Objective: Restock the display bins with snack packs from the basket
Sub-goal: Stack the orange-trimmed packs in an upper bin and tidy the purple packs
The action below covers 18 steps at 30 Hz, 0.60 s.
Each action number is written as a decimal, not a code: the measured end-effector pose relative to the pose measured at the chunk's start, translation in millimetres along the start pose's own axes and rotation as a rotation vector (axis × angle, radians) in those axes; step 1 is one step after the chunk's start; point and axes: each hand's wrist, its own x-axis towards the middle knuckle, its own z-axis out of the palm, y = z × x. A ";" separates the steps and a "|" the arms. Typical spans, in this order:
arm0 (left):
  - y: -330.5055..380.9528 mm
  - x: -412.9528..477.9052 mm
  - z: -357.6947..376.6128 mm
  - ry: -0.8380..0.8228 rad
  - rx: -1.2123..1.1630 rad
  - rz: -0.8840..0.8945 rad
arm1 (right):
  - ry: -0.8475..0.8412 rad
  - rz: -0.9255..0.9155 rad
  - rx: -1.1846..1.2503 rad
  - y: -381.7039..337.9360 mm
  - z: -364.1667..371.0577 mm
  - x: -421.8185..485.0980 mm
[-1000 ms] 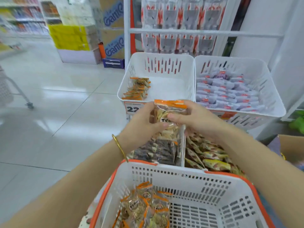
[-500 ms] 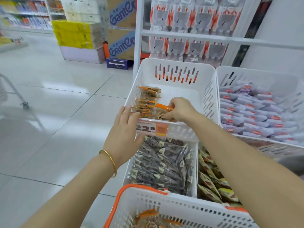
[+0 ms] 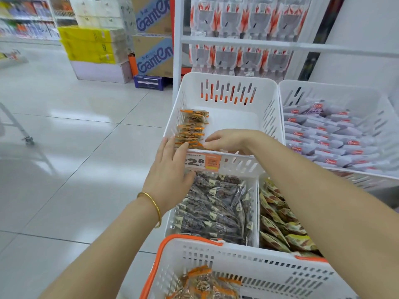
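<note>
A white display bin (image 3: 229,79) on the upper tier holds a row of orange-topped snack packs (image 3: 192,126) along its left wall. My right hand (image 3: 228,141) reaches into this bin and pinches the orange edge of the frontmost snack pack (image 3: 199,145) at the near end of the row. My left hand (image 3: 169,167) lies with straight fingers against the bin's front left corner, beside the price tag (image 3: 203,161). The white basket with an orange rim (image 3: 194,239) sits at the bottom, with more orange-topped packs (image 3: 203,283) inside.
Below the upper bin, one bin holds dark packs (image 3: 216,208) and another yellow-red packs (image 3: 280,223). The bin to the right holds pale purple packs (image 3: 323,134). Hanging goods (image 3: 248,20) fill the rack behind. Stacked cartons (image 3: 153,55) and a trolley wheel (image 3: 28,140) stand on the tiled floor.
Both hands carried one snack pack up from above the basket to the upper bin. My right hand has set it at the front of the row; my left hand moved to the bin's front corner.
</note>
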 end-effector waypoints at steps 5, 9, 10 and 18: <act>0.4 -1.2 -1.9 -0.017 -0.021 -0.014 | 0.051 0.035 -0.040 2.2 -4.3 5.5; 1.1 -1.2 -3.0 -0.035 -0.023 -0.024 | 0.109 0.018 0.019 6.3 -15.5 2.5; 1.4 -1.1 -3.0 -0.036 -0.023 -0.025 | 0.100 0.011 0.024 7.3 -16.3 1.0; 3.3 -1.6 -2.5 -0.051 -0.008 -0.030 | 0.007 0.019 0.069 7.6 -11.5 -8.2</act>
